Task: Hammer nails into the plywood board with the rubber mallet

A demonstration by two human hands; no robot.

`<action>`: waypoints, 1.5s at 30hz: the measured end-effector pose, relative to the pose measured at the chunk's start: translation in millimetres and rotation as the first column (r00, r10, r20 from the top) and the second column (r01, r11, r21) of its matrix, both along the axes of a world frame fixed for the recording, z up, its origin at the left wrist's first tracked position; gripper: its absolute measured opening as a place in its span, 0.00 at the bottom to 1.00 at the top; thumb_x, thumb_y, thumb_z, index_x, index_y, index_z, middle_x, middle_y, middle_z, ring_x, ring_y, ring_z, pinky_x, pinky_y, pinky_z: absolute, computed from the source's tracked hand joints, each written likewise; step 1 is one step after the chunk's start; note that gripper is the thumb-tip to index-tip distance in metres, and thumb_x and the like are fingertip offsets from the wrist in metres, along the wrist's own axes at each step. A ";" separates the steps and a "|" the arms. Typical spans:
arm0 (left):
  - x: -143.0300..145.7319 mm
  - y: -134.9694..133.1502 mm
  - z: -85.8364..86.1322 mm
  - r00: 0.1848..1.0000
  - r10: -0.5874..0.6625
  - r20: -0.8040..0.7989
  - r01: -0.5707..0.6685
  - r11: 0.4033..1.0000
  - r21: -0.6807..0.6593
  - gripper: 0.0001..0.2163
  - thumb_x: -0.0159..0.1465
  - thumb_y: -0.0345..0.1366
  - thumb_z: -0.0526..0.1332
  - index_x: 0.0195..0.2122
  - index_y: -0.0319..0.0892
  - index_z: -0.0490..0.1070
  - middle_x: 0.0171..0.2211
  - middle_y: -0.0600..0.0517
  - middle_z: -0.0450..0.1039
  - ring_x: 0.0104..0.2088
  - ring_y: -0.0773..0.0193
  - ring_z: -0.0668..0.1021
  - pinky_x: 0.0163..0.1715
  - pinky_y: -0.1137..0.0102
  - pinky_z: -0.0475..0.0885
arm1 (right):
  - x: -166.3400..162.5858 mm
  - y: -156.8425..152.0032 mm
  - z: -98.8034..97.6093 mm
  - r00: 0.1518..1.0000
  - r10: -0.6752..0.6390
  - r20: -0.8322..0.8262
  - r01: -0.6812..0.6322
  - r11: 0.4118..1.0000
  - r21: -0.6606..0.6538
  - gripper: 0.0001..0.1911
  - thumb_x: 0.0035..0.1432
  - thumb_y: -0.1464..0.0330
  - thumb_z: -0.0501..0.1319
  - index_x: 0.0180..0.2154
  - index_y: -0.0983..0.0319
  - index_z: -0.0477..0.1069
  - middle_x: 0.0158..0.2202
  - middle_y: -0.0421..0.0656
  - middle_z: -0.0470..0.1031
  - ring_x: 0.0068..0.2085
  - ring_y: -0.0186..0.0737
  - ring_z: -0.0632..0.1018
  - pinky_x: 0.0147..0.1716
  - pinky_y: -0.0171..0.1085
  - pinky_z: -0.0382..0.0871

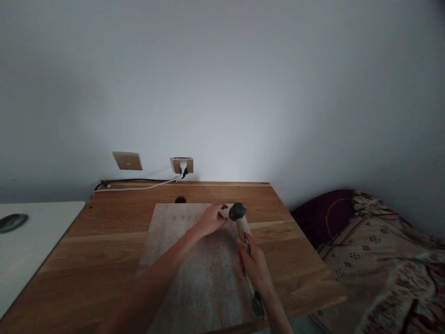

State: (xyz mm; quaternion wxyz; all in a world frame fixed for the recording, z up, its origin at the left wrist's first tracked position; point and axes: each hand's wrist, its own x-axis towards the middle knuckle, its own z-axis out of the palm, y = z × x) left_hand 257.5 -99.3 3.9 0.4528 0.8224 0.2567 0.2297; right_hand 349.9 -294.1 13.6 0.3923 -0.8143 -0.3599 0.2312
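Wood table point(295, 246) set against a pale wall point(222, 93); grain runs side to side, small dark holes near its far corners. Round hole point(180, 199) in the top, just beyond the board's far edge. Lighter board point(194, 283) lies flat on the table, reaching toward the near side; row of small marks point(188, 217) along its far end.

Right hand point(252, 263) is wrapped around the handle of a dark-headed hammer point(238, 211), head pointing away, over the board's far right part. Can't tell if the head touches wood. Left hand point(211, 219) is at the board's far end, left of the head, fingers bent; can't tell if they pinch anything.

Wall: blank plate point(128, 161) at left, socket point(189, 166) with a white plug point(183, 167) in it. White cable point(149, 187) and black cable point(139, 179) run left along the table's back. White surface point(38, 250) to the left, dark oval item point(13, 222) on it. Patterned bedding point(368, 250) and purple cloth point(323, 215) at right. Dim light, brightest mid-wall.
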 end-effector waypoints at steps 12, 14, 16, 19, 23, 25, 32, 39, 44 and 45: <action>-141.4 23.1 12.4 0.946 -0.180 -0.271 0.240 0.947 0.211 0.13 0.55 0.22 0.61 0.37 0.45 0.78 0.41 0.49 0.75 0.44 0.58 0.79 0.47 0.67 0.72 | -6.4 -25.1 -18.4 0.978 -0.062 -0.197 0.081 0.993 0.090 0.30 0.63 0.43 0.56 0.47 0.63 0.72 0.18 0.32 0.62 0.18 0.37 0.68 0.18 0.34 0.62; -133.7 21.6 11.2 0.936 -0.217 -0.276 0.273 0.945 0.182 0.11 0.54 0.21 0.62 0.32 0.44 0.77 0.39 0.50 0.74 0.40 0.60 0.78 0.44 0.68 0.71 | -7.4 -26.5 -20.8 0.973 -0.062 -0.223 0.082 0.993 0.081 0.31 0.62 0.42 0.56 0.47 0.63 0.71 0.17 0.32 0.62 0.17 0.37 0.67 0.17 0.34 0.62; -126.3 21.4 12.3 0.924 -0.221 -0.313 0.286 0.941 0.179 0.10 0.53 0.21 0.62 0.30 0.43 0.76 0.38 0.50 0.73 0.38 0.60 0.78 0.40 0.69 0.70 | -8.5 -26.8 -22.6 0.965 -0.061 -0.255 0.082 0.994 0.071 0.33 0.62 0.41 0.55 0.48 0.63 0.71 0.17 0.31 0.61 0.17 0.36 0.66 0.16 0.34 0.61; -117.5 22.5 14.9 0.913 -0.194 -0.358 0.278 0.940 0.199 0.08 0.52 0.21 0.62 0.28 0.42 0.74 0.34 0.51 0.74 0.35 0.61 0.78 0.36 0.70 0.69 | -10.0 -25.9 -23.0 0.960 -0.076 -0.270 0.100 0.992 0.078 0.35 0.61 0.40 0.55 0.51 0.64 0.70 0.16 0.31 0.61 0.16 0.37 0.65 0.15 0.34 0.61; -102.4 22.1 14.9 0.933 -0.188 -0.308 0.246 0.956 0.161 0.10 0.55 0.23 0.61 0.33 0.44 0.75 0.29 0.54 0.75 0.32 0.63 0.78 0.34 0.71 0.68 | -11.0 -24.5 -20.6 0.960 -0.101 -0.259 0.124 0.990 0.073 0.37 0.61 0.40 0.55 0.53 0.65 0.70 0.17 0.31 0.62 0.17 0.37 0.67 0.16 0.34 0.62; -93.5 20.4 14.3 0.922 -0.206 -0.326 0.274 0.945 0.179 0.13 0.54 0.23 0.61 0.37 0.45 0.76 0.31 0.53 0.76 0.33 0.62 0.79 0.34 0.71 0.69 | -11.3 -24.1 -20.1 0.958 -0.113 -0.263 0.137 0.988 0.075 0.38 0.61 0.40 0.55 0.54 0.66 0.70 0.18 0.31 0.62 0.17 0.37 0.67 0.17 0.34 0.63; -95.0 30.6 27.9 0.883 -0.219 -0.415 0.329 0.919 0.216 0.14 0.57 0.25 0.57 0.42 0.41 0.75 0.39 0.49 0.76 0.37 0.61 0.79 0.39 0.69 0.71 | -11.3 -24.3 -24.1 0.949 -0.129 -0.287 0.155 0.986 0.068 0.42 0.60 0.39 0.55 0.56 0.68 0.69 0.17 0.32 0.64 0.17 0.38 0.68 0.17 0.35 0.63; -124.5 38.5 38.7 0.843 -0.200 -0.499 0.327 0.928 0.181 0.12 0.55 0.28 0.63 0.40 0.43 0.75 0.39 0.50 0.76 0.39 0.58 0.79 0.39 0.69 0.69 | -10.1 -25.9 -25.0 0.960 -0.086 -0.267 0.115 0.989 0.094 0.36 0.61 0.40 0.55 0.51 0.65 0.72 0.16 0.31 0.61 0.17 0.37 0.66 0.16 0.34 0.62; -116.3 18.0 33.6 0.802 -0.259 -0.538 0.417 0.888 0.194 0.10 0.54 0.24 0.61 0.35 0.43 0.75 0.34 0.51 0.76 0.37 0.59 0.78 0.38 0.68 0.68 | -8.3 -25.2 -28.0 0.966 -0.089 -0.241 0.113 0.990 0.087 0.38 0.62 0.41 0.55 0.56 0.67 0.69 0.17 0.32 0.62 0.17 0.38 0.68 0.18 0.35 0.63; -113.0 16.1 33.2 0.805 -0.253 -0.537 0.413 0.888 0.200 0.11 0.53 0.23 0.60 0.34 0.43 0.75 0.33 0.52 0.76 0.36 0.59 0.77 0.38 0.68 0.68 | -8.2 -25.0 -28.4 0.967 -0.084 -0.241 0.108 0.990 0.088 0.38 0.62 0.41 0.55 0.55 0.67 0.70 0.17 0.32 0.62 0.17 0.38 0.68 0.17 0.35 0.63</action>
